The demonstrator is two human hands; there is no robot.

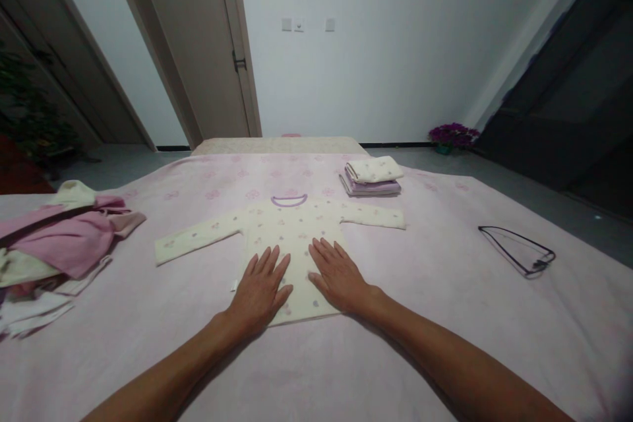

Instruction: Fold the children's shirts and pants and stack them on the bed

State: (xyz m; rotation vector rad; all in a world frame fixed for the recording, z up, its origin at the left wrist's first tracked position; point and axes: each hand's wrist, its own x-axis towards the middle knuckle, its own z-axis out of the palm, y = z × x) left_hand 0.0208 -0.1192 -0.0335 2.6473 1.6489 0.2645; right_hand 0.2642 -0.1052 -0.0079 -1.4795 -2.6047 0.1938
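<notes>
A small cream long-sleeved shirt [291, 227] with a purple collar and tiny prints lies spread flat on a pink blanket [420, 290], sleeves stretched out to both sides. My left hand [261, 290] rests flat on its lower left part, fingers stretched out. My right hand [336, 275] lies flat on its lower right part, fingers also stretched out. Neither hand holds anything.
A folded stack of cream and lilac clothes [372, 176] sits behind the shirt to the right. A heap of pink and cream clothes [54, 244] lies at the left edge. A dark wire hanger [519, 250] lies at the right. A door and a potted purple plant [452, 137] stand beyond.
</notes>
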